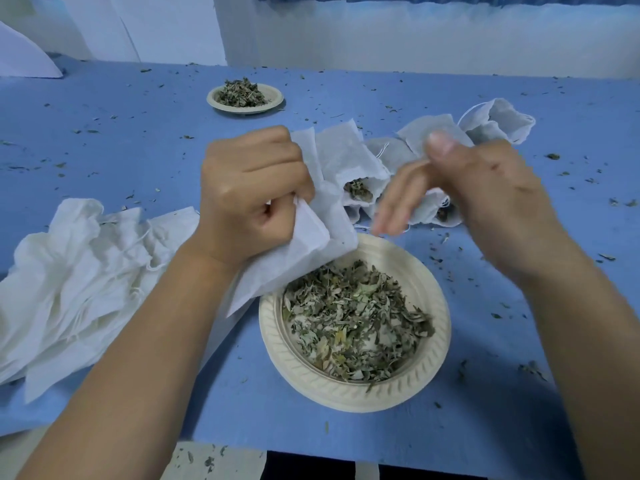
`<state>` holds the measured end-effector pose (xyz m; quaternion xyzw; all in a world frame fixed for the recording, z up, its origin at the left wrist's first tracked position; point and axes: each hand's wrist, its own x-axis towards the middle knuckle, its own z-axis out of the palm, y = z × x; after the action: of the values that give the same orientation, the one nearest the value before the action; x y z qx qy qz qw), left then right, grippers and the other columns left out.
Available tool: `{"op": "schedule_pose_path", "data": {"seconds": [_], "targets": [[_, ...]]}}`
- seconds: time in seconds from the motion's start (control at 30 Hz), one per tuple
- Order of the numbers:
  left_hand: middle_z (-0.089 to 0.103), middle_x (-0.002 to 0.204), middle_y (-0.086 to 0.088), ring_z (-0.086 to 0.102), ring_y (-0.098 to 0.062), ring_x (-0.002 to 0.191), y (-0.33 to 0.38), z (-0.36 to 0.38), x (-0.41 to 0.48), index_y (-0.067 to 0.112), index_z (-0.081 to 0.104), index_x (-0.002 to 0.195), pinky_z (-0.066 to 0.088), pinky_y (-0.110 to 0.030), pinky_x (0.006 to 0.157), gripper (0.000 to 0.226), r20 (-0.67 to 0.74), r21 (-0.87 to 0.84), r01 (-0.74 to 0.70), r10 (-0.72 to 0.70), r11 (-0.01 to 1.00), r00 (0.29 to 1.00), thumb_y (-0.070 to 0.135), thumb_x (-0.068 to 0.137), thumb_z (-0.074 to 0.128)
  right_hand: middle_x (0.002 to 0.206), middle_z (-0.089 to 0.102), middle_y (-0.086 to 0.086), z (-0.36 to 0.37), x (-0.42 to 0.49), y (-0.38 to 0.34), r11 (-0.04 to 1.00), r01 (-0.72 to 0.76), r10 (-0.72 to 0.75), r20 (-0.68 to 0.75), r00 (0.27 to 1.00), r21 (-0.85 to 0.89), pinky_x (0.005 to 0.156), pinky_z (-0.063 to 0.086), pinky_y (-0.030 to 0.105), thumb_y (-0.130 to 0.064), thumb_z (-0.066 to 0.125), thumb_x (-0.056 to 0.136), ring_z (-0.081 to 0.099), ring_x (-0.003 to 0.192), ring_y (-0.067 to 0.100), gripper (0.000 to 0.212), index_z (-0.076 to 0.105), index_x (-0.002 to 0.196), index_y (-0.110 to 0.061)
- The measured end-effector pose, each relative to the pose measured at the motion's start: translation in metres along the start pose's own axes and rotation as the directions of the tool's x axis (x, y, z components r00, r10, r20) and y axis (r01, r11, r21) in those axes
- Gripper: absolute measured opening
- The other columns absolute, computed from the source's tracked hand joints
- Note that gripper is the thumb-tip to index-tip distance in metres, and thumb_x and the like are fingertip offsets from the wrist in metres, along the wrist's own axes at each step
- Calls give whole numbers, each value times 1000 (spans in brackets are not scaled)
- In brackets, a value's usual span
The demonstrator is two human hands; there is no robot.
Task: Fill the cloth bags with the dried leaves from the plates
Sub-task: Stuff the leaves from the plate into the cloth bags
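Left hand (249,188) gripped a cloth bag (294,265) right over the plate (346,396) by the near edge of the table (104,109), so spilled dried leaves (353,320) would fall back in. Right hand (478,202) hovered, blurred, fingers (391,209) loose and straight, holding nothing, probably ready to scoop.

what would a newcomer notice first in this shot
The round cream paper plate heaped with dried green leaves sits front and centre on the blue table. Just above its far left rim the left hand grips a white cloth bag, while the blurred right hand hovers open beside it. A crumpled pile of empty white bags lies at the left, and filled bags line up behind the hands.
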<state>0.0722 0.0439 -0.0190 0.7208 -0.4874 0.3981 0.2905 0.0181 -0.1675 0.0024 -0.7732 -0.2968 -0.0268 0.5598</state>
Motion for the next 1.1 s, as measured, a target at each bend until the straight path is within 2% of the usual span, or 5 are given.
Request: {"op": "schedule_pose_path", "data": {"seconds": [0.2, 0.4, 0.57, 0.77, 1.1], "targets": [[45, 47, -9, 36, -24, 46, 2, 3, -1, 2, 52, 46, 25, -35, 43, 25, -5, -15, -1, 1, 1000, 1000, -15, 51, 34, 73, 71, -2, 23, -4, 4, 920, -344, 378, 654, 655, -187, 59, 52, 26, -15, 42, 102, 67, 65, 18, 40, 70, 86, 8], [44, 47, -10, 36, -24, 46, 1, 1, -1, 3, 52, 47, 26, -36, 43, 26, -37, -17, 19, -20, 1000, 999, -17, 49, 35, 89, 69, 0, 19, -2, 2, 942, -231, 319, 446, 836, -243, 70, 53, 25, -8, 71, 84, 64, 72, 14, 8, 73, 91, -11], [43, 47, -9, 34, -23, 47, 1, 2, 0, 4, 51, 46, 24, -34, 45, 26, -44, -9, 20, -20, 1000, 999, -17, 46, 37, 122, 49, -18, 46, -5, 8, 862, 123, 212, 571, 793, -492, 96, 30, 13, -22, 80, 74, 39, 112, -4, 46, 64, 115, -34], [43, 46, -10, 35, -23, 47, 2, 2, -1, 3, 52, 46, 23, -31, 47, 26, -33, -5, 28, -28, 1000, 999, -19, 47, 37, 96, 68, -8, 51, -2, 10, 862, 178, 135, 553, 822, -474, 81, 41, 20, -8, 71, 81, 56, 89, 3, 14, 74, 92, -16], [43, 46, -8, 36, -21, 46, 2, 1, -1, 3, 53, 45, 24, -32, 45, 26, -59, -7, 18, -19, 1000, 998, -15, 50, 35, 78, 73, 0, 3, 1, 1, 966, 29, -46, 63, 997, 256, 69, 54, 18, -10, 73, 67, 69, 71, 10, 13, 72, 79, -13]]}}
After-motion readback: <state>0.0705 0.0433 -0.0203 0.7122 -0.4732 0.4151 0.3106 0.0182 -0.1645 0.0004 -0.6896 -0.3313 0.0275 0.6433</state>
